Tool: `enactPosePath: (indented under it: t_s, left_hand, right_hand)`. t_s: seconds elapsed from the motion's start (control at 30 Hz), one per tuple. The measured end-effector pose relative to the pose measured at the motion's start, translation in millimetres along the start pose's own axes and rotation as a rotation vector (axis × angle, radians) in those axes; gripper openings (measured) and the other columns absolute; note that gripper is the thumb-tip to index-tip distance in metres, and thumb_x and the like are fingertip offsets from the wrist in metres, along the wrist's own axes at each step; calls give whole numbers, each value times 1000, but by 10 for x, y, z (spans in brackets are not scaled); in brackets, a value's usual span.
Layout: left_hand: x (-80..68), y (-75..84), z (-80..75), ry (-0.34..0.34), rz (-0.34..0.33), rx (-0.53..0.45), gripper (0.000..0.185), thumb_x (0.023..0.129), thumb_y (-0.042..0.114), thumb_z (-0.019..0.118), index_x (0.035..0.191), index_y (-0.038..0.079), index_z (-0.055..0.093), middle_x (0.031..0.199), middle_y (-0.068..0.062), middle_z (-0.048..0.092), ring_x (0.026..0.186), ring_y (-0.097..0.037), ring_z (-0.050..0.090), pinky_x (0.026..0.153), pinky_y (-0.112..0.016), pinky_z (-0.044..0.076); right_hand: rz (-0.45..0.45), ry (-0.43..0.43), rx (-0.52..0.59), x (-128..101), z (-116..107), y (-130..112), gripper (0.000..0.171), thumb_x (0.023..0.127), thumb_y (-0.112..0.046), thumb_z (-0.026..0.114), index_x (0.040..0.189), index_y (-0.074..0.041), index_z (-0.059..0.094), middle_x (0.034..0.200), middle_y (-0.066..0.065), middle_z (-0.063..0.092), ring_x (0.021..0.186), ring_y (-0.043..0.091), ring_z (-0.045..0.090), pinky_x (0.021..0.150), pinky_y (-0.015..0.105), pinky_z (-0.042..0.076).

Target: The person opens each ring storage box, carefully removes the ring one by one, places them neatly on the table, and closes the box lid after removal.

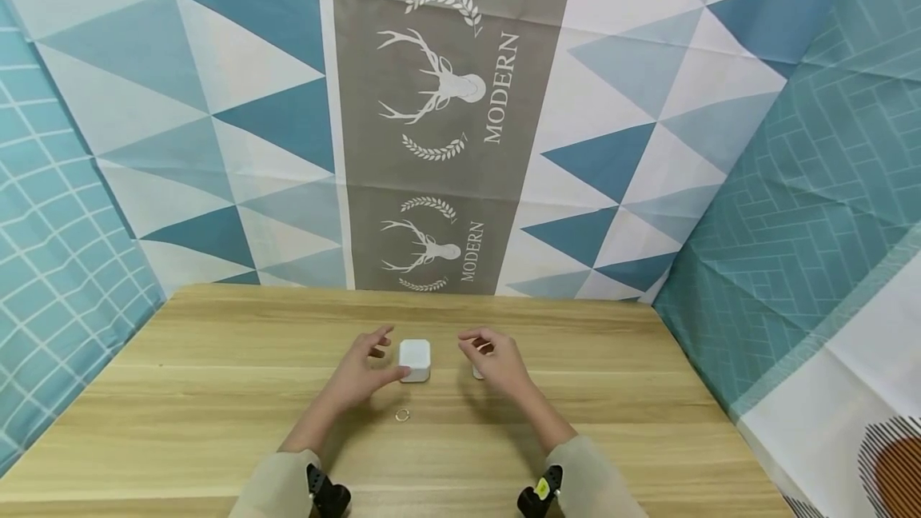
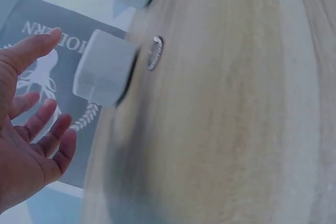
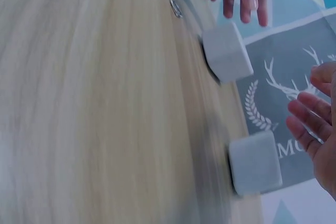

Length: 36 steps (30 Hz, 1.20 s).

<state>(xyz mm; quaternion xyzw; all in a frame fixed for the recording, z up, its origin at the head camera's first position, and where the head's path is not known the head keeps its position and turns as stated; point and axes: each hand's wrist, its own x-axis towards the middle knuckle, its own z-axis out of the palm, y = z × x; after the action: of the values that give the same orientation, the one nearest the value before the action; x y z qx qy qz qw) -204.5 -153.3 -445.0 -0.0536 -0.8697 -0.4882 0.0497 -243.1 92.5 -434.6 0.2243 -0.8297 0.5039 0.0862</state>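
So far nothing is lifted: the left hand [image 1: 357, 378], fingers spread, just reaches the larger white box [image 1: 415, 360] on the table [image 1: 216, 390], the right hand [image 1: 496, 360] hovers loosely curled over a smaller box [image 3: 255, 162], and a ring [image 1: 402, 415] lies untouched nearby.

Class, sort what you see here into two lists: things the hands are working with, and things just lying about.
In hand:
left hand
right hand
larger white box
smaller white box

Lying about:
ring
wooden table
patterned backdrop

Ring [image 1: 402, 415] before box [image 1: 415, 359]; 2nd box [image 1: 477, 372] right.
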Motion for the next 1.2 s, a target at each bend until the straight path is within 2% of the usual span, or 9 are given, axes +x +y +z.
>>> enactPosePath:
  t_s: [0.3, 0.43, 0.6, 0.73, 0.87, 0.97, 1.2]
  left_hand:
    - [-42, 227, -9, 27, 88, 63, 72, 72, 30, 80, 135, 10, 49, 122, -17, 52, 108, -32, 53, 82, -41, 51]
    - [-37, 321, 41, 25, 125, 55, 72, 71, 28, 81, 133, 9, 50, 123, -17, 52, 108, -33, 53, 83, -45, 50]
    - [-39, 409, 140, 39, 164, 30, 59, 70, 25, 82, 123, 12, 60, 120, -12, 54, 104, -31, 55, 82, -44, 49]
    - [-49, 471, 244, 33, 169, 9, 45, 69, 22, 82, 111, 13, 66, 111, -8, 57, 99, -28, 57, 78, -39, 50]
    - [-52, 530, 364, 30, 166, -18, 40, 69, 20, 82, 105, 11, 66, 104, -8, 58, 93, -26, 57, 77, -39, 50]
    - [-45, 570, 455, 27, 166, -36, 42, 69, 19, 82, 106, 10, 66, 103, -7, 57, 92, -24, 56, 76, -40, 50]
    - [-40, 656, 616, 8, 167, -84, 49, 70, 17, 81, 115, 9, 62, 107, -7, 57, 93, -20, 52, 72, -30, 44]
  right_hand:
    - [49, 83, 8, -40, -200, 111, 14, 87, -14, 66, 97, -6, 71, 98, 8, 70, 80, 13, 61, 71, 21, 50]
    - [70, 108, 2, -57, -268, 138, 15, 86, -14, 66, 97, -6, 71, 99, 7, 69, 82, 14, 61, 71, 21, 49]
    - [67, 124, -14, -80, -345, 154, 15, 87, -15, 66, 97, -5, 71, 102, 10, 68, 84, 17, 60, 72, 22, 49]
    - [58, 134, -18, -104, -390, 172, 18, 87, -15, 65, 98, -2, 70, 103, 12, 67, 84, 19, 60, 72, 25, 49]
    - [48, 146, -20, -118, -419, 207, 17, 87, -16, 66, 98, -3, 70, 103, 11, 67, 84, 19, 61, 72, 25, 49]
    - [48, 158, -17, -125, -435, 229, 16, 87, -16, 66, 98, -5, 71, 104, 10, 66, 84, 18, 60, 71, 24, 49]
    - [63, 161, -12, -161, -484, 247, 22, 86, -18, 67, 101, -2, 69, 104, 9, 66, 85, 18, 59, 73, 30, 50]
